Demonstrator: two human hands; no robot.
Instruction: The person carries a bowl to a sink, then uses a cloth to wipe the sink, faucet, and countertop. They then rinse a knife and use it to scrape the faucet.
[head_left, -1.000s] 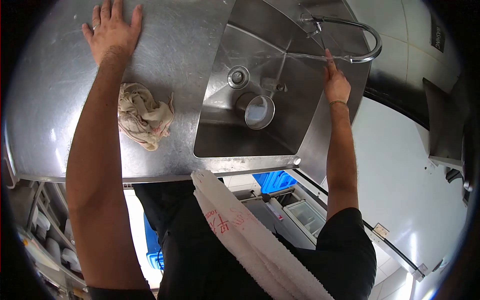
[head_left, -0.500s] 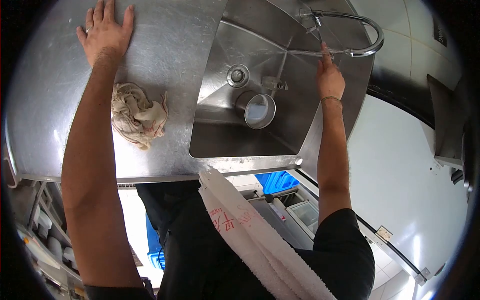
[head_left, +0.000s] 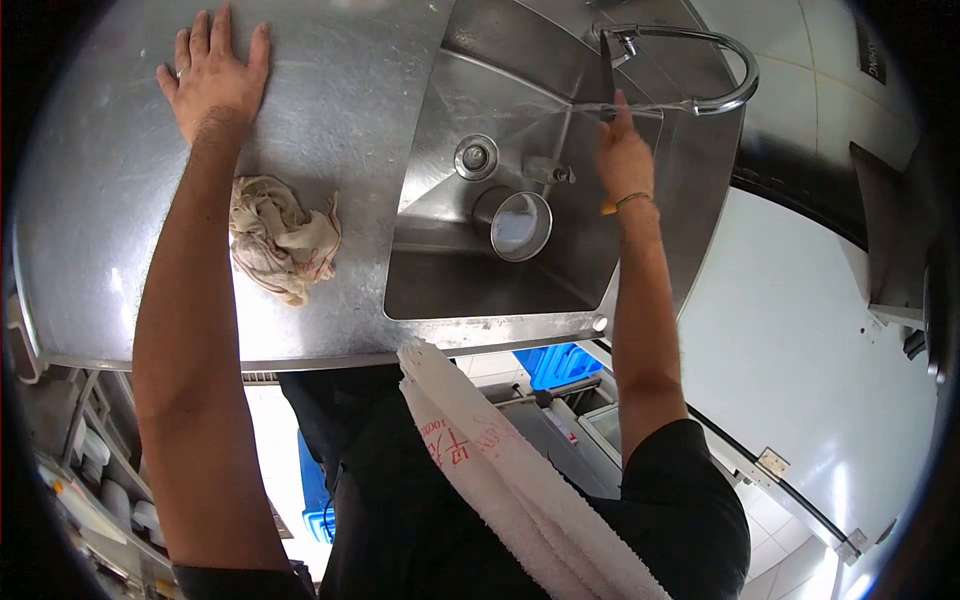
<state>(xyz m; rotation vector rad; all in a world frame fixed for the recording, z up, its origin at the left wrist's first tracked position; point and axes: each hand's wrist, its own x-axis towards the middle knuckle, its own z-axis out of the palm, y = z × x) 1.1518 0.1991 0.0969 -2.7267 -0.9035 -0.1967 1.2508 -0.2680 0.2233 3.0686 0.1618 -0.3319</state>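
Observation:
My left hand lies flat on the steel counter, fingers spread, holding nothing. A crumpled beige cloth sits on the counter beside my left forearm. Over the sink, my right hand is closed around what looks like a knife, its handle hidden in my fingers. The knife's dark, narrow blade points away from me, toward the base of the faucet. Water streams sideways from the curved faucet and crosses in front of my right fingers at the knife.
Inside the steel sink stands a round metal container with something whitish in it. Near it are a drain strainer and a small clear bottle-like item. A white towel hangs from me, below the counter's front edge.
My right hand has moved left with the knife, and the blade now shows more of its flat side. My left hand stays on the counter. The view has shifted slightly.

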